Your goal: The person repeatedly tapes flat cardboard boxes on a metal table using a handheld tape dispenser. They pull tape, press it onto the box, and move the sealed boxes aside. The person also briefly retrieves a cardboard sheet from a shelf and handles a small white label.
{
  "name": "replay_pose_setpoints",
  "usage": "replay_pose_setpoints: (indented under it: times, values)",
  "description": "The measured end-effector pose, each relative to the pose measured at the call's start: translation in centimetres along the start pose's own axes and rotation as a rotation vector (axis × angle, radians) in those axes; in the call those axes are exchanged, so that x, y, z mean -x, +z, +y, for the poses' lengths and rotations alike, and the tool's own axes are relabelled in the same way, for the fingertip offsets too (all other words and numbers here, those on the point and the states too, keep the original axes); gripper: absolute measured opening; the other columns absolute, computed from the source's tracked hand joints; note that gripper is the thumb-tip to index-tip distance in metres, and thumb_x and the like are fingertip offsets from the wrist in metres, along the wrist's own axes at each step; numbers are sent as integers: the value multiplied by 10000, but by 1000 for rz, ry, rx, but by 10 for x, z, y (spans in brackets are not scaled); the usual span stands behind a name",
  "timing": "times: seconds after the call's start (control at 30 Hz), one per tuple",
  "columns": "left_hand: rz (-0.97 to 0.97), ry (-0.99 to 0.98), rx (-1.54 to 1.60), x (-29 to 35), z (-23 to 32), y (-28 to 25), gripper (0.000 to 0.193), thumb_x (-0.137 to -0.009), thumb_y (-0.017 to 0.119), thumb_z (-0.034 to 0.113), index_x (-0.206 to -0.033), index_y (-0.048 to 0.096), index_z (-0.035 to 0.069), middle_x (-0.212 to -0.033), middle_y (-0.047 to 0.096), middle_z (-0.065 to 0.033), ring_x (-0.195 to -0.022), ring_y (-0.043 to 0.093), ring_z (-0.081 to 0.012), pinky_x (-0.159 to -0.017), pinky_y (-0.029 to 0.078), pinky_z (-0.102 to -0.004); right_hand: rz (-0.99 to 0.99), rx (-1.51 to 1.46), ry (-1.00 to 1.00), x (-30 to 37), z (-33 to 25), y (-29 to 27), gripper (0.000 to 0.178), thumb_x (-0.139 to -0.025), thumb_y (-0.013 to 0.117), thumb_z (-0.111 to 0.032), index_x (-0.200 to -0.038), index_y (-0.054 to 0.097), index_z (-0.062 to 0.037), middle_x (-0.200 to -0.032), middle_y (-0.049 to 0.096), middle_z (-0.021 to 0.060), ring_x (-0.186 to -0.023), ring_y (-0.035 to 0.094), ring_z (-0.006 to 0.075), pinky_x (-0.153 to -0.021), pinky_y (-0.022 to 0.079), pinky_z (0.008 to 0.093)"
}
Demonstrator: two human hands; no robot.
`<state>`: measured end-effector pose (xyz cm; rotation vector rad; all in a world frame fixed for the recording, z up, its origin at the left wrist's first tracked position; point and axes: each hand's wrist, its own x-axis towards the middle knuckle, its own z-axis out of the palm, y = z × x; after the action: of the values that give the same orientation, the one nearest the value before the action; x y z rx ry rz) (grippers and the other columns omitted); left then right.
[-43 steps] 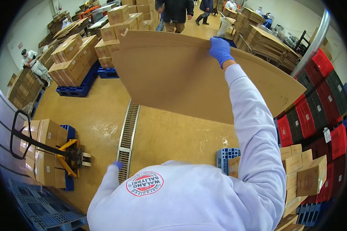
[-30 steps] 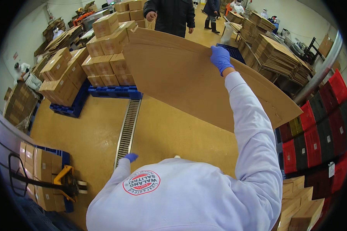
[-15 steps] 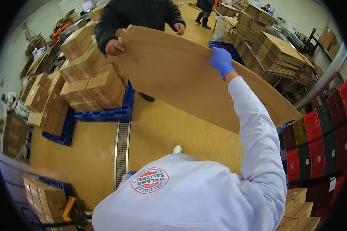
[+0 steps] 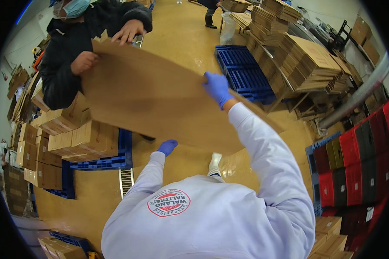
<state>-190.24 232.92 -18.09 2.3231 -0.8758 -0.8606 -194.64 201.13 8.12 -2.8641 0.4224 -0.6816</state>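
Observation:
A large brown cardboard sheet (image 4: 160,95) is held up in front of me, bowed along its length. My right hand (image 4: 218,90), in a blue glove, grips its upper edge. Another person in dark clothing holds the far left end with both bare hands, one hand (image 4: 84,63) at the corner and the other hand (image 4: 129,32) on the top edge. My left hand (image 4: 167,147), also blue-gloved, is low by the sheet's bottom edge; its fingers are too indistinct to read, and whether it touches the sheet is unclear.
Cartons (image 4: 90,138) stand on blue pallets at the left, beside a floor drain (image 4: 126,181). A blue pallet (image 4: 244,71) lies ahead right, near a table stacked with flat cardboard (image 4: 311,56). Red and dark crates (image 4: 354,172) rise at my right, below a metal pole (image 4: 358,95).
The sheet has swung left and tilted, with my right hand still on it and the other person further left. That person's second hand is now on it. My left hand has come up into view.

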Motion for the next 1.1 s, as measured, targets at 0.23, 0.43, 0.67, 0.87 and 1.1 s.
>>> replay_pose_setpoints:
  times: [0.23,0.43,0.67,0.87,1.1]
  values:
    - [-391,-222,-252,-83,-65,40,397,-902,481,385,-1081,694,103,-1143,660,-178,-1023,643,-337,-886,483,-468,113,-415,31,70,136,157,404,-778,715,-265,-1113,609,-65,-1037,637,165,-986,591,345,-847,478,421]
    - [-350,-326,83,-119,-94,29,421,-900,539,400,-1155,673,92,-1122,682,-124,-1005,645,-264,-912,476,-397,-1131,-88,488,298,311,188,388,-950,447,-265,-1265,572,-76,-1199,613,169,-1087,584,314,-918,475,414]
    - [27,21,784,-304,243,-171,481,-959,544,341,-1336,539,41,-1364,542,-93,-1287,462,-192,-1085,329,-332,-820,46,492,150,529,269,272,-789,564,-295,-801,733,-82,-877,696,188,-833,681,358,-732,539,460]
    - [-147,1294,679,-402,480,-403,437,-983,478,284,-1321,522,10,-1350,531,-160,-1327,410,-307,-1120,270,-442,-165,-606,618,-110,528,363,191,-828,637,-218,-906,703,-57,-845,690,93,-772,657,249,-695,521,372]
    - [-840,1919,1075,-491,573,-465,415,-973,447,386,-1255,587,116,-1356,479,-247,-1327,354,-404,-1099,213,-509,-617,-576,462,-273,418,327,324,-856,653,-320,-1043,710,-62,-942,717,136,-886,679,270,-820,514,362]
